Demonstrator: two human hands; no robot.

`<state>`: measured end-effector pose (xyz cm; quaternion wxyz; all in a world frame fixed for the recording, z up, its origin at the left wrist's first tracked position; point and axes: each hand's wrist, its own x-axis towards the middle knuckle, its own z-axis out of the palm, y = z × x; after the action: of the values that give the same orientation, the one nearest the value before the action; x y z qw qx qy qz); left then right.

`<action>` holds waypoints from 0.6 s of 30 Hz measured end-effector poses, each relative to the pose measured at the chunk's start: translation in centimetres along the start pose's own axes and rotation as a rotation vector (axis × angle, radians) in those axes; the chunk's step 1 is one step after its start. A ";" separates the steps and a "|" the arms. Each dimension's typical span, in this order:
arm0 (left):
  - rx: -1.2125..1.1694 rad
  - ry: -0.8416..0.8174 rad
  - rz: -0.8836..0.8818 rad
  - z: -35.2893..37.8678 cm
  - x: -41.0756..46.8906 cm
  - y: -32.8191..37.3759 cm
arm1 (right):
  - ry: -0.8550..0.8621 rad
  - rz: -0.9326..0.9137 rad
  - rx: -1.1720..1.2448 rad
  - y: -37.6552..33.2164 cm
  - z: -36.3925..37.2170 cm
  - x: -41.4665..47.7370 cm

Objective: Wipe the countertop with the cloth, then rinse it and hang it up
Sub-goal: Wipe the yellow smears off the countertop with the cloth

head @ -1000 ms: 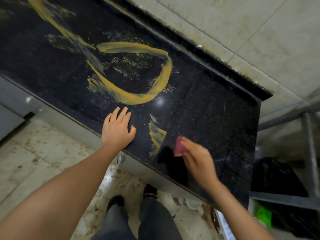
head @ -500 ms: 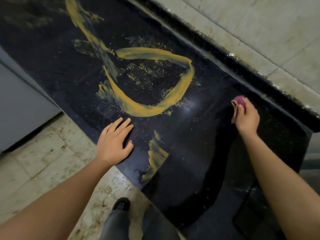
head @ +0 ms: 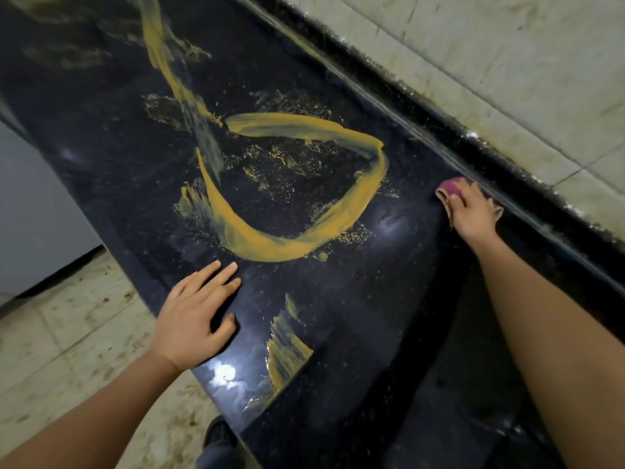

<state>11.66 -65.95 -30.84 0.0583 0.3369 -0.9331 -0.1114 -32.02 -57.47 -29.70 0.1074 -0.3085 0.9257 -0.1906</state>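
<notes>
1. A dark, glossy stone countertop (head: 338, 333) runs across the view. It is speckled with fine pale flecks and shows soft white glare spots.
2. On the countertop lies a broad yellow loop (head: 257, 245), a thick, pasty smear shaped like a rounded triangle. Inside the loop the yellow is broken into thin crumbly speckles.
3. From the loop's upper left corner a long yellow streak (head: 162, 62) trails away toward the far end of the counter, partly rubbed to a dull grey.
4. Below the loop, near the front edge, sits a small smear (head: 287, 353), streaky and brush-like.
5. Right of the loop, a raised black ledge (head: 439, 130) borders the counter. Past it stands a wall of pale, stained tiles (head: 507, 62).
6. Left of the loop, beyond the counter's front edge, is a pale, spotted tile floor (head: 67, 350) and a plain grey cabinet side (head: 33, 214). A dark shoe (head: 216, 431) shows at the bottom.
7. The left hand (head: 192, 319) lies palm down just below the loop, with the fingers straight and slightly spread and the thumb out to the side.
8. The right hand (head: 473, 214) is right of the loop, by the ledge. Its fingers are curled over the cloth (head: 448, 187), a bunched reddish-pink rag pressed to the countertop.
</notes>
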 end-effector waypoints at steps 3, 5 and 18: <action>0.002 -0.009 -0.009 0.0 0.0 0.0 | -0.023 -0.103 0.037 -1.0 1.3 -2.7; -0.003 -0.027 -0.022 0.1 -0.1 0.0 | -0.045 -0.132 0.053 -1.9 2.0 -5.3; -0.060 -0.108 -0.032 -0.1 -0.1 -0.1 | -0.171 -0.326 0.120 -8.6 7.2 -28.4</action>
<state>11.86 -65.95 -30.78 0.0164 0.3433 -0.9257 -0.1581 -2.87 -48.47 -30.33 0.1717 -0.4626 0.8379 -0.2333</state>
